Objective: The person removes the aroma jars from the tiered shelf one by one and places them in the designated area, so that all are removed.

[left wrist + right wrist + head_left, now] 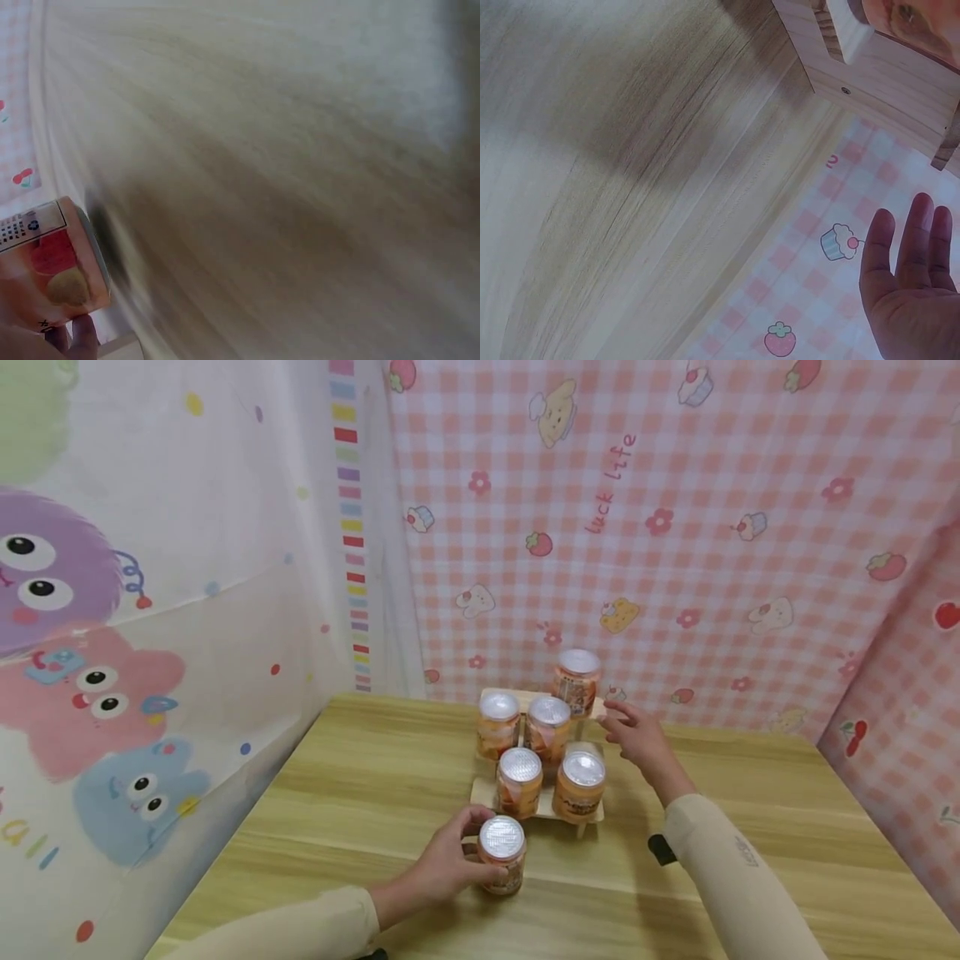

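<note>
We note a can [513, 868] in the left hand's [442, 864] grip: smooth, slightly glossy printed wrap [30, 270], shiny silvery lid [502, 837], metal-looking. Just beyond the grip, rack [885, 97]: pale bare wood, grain visible, metal-looking screw [846, 91]. Beneath, tabletop [375, 760]: wood-grain, smooth, faint sheen. Well beyond, we see checked cloth [720, 460], lightly creased.

Silver-lidded, orange-labelled cylindrical can [502, 852] upright, before pale wooden tiered rack [483, 792]. Five matching cans [580, 795] stand upright on it.

Six silver-topped cans [502, 847], one wooden rack [483, 792], one table [352, 785], one left hand [442, 862], one right hand [643, 742]
</note>
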`<state>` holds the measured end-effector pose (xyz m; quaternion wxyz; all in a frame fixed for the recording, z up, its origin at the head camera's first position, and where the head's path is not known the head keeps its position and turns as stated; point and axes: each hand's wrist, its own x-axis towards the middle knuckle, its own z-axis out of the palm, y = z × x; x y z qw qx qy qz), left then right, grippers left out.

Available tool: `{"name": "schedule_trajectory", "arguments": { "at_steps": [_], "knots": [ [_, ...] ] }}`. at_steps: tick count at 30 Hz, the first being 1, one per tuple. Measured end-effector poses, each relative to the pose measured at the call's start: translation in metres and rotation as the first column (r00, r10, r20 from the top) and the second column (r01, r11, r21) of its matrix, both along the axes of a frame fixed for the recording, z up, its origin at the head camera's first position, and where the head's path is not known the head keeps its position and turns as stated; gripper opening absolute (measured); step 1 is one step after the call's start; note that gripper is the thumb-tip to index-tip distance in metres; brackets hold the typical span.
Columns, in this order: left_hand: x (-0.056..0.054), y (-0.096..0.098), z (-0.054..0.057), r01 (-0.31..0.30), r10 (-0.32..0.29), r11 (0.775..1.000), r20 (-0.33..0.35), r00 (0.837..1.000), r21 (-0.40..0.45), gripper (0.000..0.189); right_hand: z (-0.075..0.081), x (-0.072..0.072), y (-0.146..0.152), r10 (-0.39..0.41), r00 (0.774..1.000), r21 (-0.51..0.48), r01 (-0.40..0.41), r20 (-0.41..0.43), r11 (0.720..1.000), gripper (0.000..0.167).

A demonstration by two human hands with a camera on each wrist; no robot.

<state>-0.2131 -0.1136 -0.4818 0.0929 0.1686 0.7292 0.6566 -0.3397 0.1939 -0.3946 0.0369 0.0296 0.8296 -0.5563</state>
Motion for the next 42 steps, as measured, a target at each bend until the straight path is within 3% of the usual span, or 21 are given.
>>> {"name": "schedule_trajectory", "arguments": {
  "at_steps": [7,14,17,20,23,26,28,31,34,37,42],
  "knots": [
    [0.000,0.010,-0.004,-0.003,0.002,0.999,-0.040,0.999,-0.034,0.067,0.001,0.002,0.001,-0.007,1.000,0.002,0.007,0.014,1.000,0.056],
    [0.000,0.005,-0.002,-0.086,0.072,0.990,-0.123,0.990,-0.115,0.073,-0.002,0.002,0.001,0.002,1.000,-0.007,-0.002,-0.003,1.000,0.055],
    [0.000,-0.001,0.009,-0.128,0.103,0.982,-0.174,0.979,-0.137,0.067,-0.004,0.004,-0.001,0.006,1.000,-0.002,-0.006,-0.005,1.000,0.055],
    [-0.005,-0.001,0.034,-0.182,0.149,0.976,-0.238,0.960,-0.121,0.063,-0.006,0.005,-0.002,-0.002,1.000,0.006,0.002,0.001,1.000,0.054],
    [-0.022,0.005,0.069,-0.218,0.187,0.974,-0.320,0.929,-0.062,0.060,-0.006,0.003,-0.001,-0.003,1.000,0.015,0.003,-0.013,1.000,0.054],
    [-0.047,0.017,0.109,-0.217,0.200,0.976,-0.369,0.908,-0.003,0.064,-0.004,0.000,0.000,-0.008,1.000,0.012,0.009,-0.029,1.000,0.054],
    [-0.066,0.027,0.133,-0.210,0.195,0.978,-0.371,0.908,0.002,0.066,-0.003,-0.002,0.001,-0.012,1.000,0.006,0.013,-0.029,1.000,0.054],
    [-0.095,0.042,0.159,-0.194,0.171,0.980,-0.338,0.925,-0.035,0.072,-0.001,-0.003,0.002,-0.021,1.000,-0.002,0.021,-0.015,1.000,0.054],
    [-0.120,0.057,0.173,-0.166,0.126,0.979,-0.280,0.952,-0.123,0.077,0.000,-0.003,0.002,-0.028,1.000,-0.007,0.028,-0.010,1.000,0.053],
    [-0.141,0.072,0.178,-0.121,0.072,0.972,-0.234,0.970,-0.202,0.079,0.000,-0.003,0.002,-0.028,1.000,-0.013,0.028,-0.005,1.000,0.053],
    [-0.162,0.091,0.178,-0.072,0.023,0.966,-0.192,0.981,-0.248,0.077,-0.002,-0.003,0.001,-0.025,1.000,-0.022,0.025,-0.006,0.999,0.052]
  ]
}}
